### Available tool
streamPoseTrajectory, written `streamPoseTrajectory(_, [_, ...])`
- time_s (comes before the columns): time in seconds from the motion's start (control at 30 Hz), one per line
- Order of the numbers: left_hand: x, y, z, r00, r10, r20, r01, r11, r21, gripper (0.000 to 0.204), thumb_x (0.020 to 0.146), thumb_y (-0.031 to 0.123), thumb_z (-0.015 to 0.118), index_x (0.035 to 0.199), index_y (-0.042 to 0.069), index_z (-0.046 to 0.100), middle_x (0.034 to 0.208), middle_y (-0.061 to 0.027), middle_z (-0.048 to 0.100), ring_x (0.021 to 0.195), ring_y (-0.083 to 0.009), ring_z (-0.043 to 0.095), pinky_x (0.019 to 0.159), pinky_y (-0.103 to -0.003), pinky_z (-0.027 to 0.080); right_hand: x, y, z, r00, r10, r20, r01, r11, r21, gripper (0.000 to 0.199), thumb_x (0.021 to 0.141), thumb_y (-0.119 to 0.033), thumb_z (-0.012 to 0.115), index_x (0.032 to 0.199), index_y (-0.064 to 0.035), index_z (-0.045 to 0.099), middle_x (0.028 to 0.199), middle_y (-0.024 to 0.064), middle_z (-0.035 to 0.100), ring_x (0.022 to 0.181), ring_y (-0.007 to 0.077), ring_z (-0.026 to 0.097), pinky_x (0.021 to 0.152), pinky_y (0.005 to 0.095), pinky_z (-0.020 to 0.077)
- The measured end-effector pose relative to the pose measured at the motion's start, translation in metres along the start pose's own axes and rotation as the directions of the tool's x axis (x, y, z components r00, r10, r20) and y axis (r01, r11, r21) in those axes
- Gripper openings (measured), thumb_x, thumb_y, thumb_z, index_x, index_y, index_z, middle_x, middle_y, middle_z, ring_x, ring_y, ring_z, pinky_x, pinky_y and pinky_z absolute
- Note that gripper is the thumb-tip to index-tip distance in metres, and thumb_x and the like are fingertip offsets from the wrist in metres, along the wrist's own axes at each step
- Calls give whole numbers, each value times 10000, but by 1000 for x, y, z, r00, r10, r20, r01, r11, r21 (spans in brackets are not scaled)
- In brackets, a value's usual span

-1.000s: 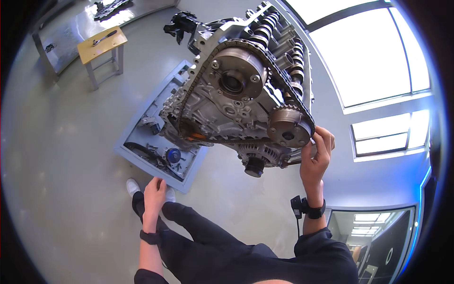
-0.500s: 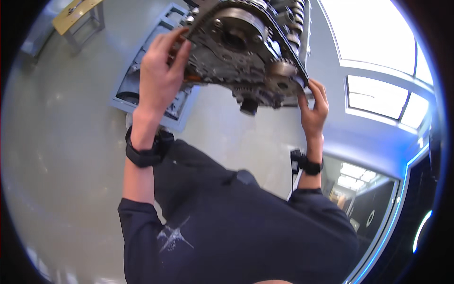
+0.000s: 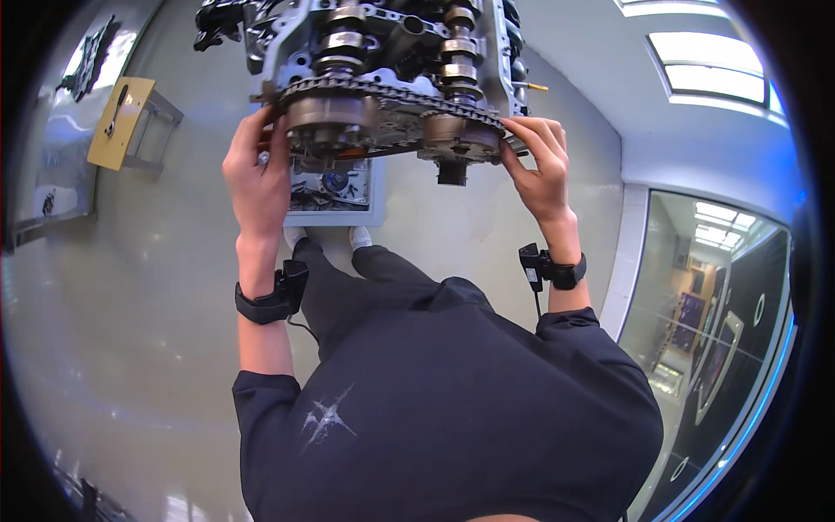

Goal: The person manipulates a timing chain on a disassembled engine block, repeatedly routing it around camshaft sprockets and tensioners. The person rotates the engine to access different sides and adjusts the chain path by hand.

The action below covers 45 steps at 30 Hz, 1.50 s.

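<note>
A metal engine stands in front of me, seen from above, with two camshafts along its top. A timing chain runs across two sprockets on its near face. My left hand grips the engine's left edge beside the left sprocket. My right hand holds the right edge, its fingers resting by the chain and the right sprocket. Each wrist carries a black band. My dark top and legs fill the lower middle.
A blue-grey tray with loose parts lies on the shiny grey floor under the engine, by my feet. A small yellow-topped table stands far left. A glass door and bright windows are at the right.
My left hand has come up from beside my leg to the engine's left edge. My right hand stays at the right edge. The view has shifted to above the engine.
</note>
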<state>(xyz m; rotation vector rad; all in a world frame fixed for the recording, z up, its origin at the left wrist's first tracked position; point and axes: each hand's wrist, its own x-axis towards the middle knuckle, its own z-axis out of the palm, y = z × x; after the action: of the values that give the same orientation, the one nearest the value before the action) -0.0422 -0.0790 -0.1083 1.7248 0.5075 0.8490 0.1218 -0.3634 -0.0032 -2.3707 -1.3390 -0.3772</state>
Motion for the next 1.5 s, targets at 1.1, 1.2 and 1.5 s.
streamPoseTrajectory(1.1, [-15, -26, 17, 942, 226, -248, -196, 970, 141, 201, 876, 33, 670, 1074, -2, 661, 1009, -96, 665, 755, -274, 656, 664, -340, 528, 4, 3, 1, 964, -253, 79, 259, 962, -90, 305, 769, -30, 704, 1071, -6, 672, 1121, 79, 665, 1056, 283, 577, 970, 404, 403])
streamPoseTrajectory(1.2, [-13, -22, 20, 948, 229, -220, -172, 952, 252, 265, 854, -49, 653, 1118, -24, 653, 1089, -116, 675, 837, -228, 666, 697, -309, 530, 3, 9, 0, 973, -204, 105, 216, 968, -126, 283, 821, -41, 724, 1095, 3, 671, 1157, 89, 668, 1100, 289, 586, 989, 397, 411])
streamPoseTrajectory(1.5, [-13, -45, 30, 878, 362, -311, -321, 930, 178, 190, 843, 93, 719, 1022, 34, 690, 1029, -83, 666, 849, -327, 663, 721, -421, 542, 20, -7, -17, 983, -140, 118, 140, 990, 10, 301, 873, 73, 603, 1165, 23, 656, 1145, 156, 660, 1065, 274, 650, 956, 385, 504])
